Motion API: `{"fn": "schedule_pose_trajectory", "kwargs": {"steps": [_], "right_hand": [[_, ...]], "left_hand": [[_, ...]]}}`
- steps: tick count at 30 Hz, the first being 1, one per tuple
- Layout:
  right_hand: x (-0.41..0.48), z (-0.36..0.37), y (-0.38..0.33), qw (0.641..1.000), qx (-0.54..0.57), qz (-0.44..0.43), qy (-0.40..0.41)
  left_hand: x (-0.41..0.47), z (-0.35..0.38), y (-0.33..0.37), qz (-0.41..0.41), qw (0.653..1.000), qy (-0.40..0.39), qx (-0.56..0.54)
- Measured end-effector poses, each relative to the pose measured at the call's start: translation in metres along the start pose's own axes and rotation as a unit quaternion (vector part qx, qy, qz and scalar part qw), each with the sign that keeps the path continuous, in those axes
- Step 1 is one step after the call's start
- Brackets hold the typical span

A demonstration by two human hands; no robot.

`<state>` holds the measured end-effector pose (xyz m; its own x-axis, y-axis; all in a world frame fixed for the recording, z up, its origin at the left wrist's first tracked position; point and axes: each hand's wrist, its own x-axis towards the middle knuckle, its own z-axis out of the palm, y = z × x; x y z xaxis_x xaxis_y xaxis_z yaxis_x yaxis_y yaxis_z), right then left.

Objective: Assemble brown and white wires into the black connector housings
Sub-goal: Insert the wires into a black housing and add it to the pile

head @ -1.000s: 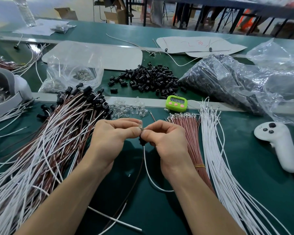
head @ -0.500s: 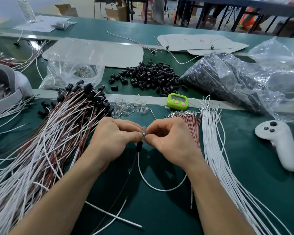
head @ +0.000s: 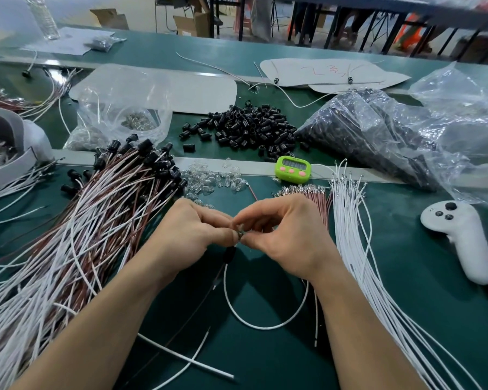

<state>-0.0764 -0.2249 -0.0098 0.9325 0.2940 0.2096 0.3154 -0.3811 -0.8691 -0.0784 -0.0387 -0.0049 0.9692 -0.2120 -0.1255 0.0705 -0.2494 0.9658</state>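
Note:
My left hand (head: 192,235) and my right hand (head: 288,235) meet fingertip to fingertip over the green table, pinching small metal wire terminals (head: 240,235) between them. A black connector housing (head: 229,254) hangs just below the fingertips, threaded on the wires. A white wire (head: 254,322) loops down from it toward me, and a thin brown wire (head: 192,313) runs down-left. Loose black housings (head: 245,128) are piled at the back centre. Brown wires (head: 316,201) and white wires (head: 358,249) lie bundled to the right.
A big heap of finished brown-and-white assemblies (head: 76,220) fills the left. Clear bulbs (head: 212,181) and a green timer (head: 293,169) sit behind my hands. Plastic bags (head: 392,136) lie at the back right, a white controller (head: 462,237) at the right.
Both hands stayed together at the wire ends. The black housing slid down off the fingertips along the wires, and the white wire's loop has swung wider to the right.

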Motion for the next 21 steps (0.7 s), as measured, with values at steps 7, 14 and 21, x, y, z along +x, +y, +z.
{"fn": "schedule_pose_trajectory", "kwargs": {"steps": [7, 14, 21], "right_hand": [[-0.0007, -0.0056, -0.0039, 0.999, -0.033, 0.000, -0.034], [-0.0012, -0.0079, -0.0033, 0.998, -0.019, 0.017, -0.051], [-0.0012, -0.0074, -0.0016, 0.999, 0.000, 0.013, -0.033]], "left_hand": [[-0.0018, 0.0004, -0.0026, -0.049, 0.999, 0.010, 0.005], [-0.0026, 0.0009, -0.0013, -0.066, 0.998, 0.004, 0.006], [-0.0024, 0.0030, -0.0023, -0.057, 0.998, 0.015, -0.001]]}}
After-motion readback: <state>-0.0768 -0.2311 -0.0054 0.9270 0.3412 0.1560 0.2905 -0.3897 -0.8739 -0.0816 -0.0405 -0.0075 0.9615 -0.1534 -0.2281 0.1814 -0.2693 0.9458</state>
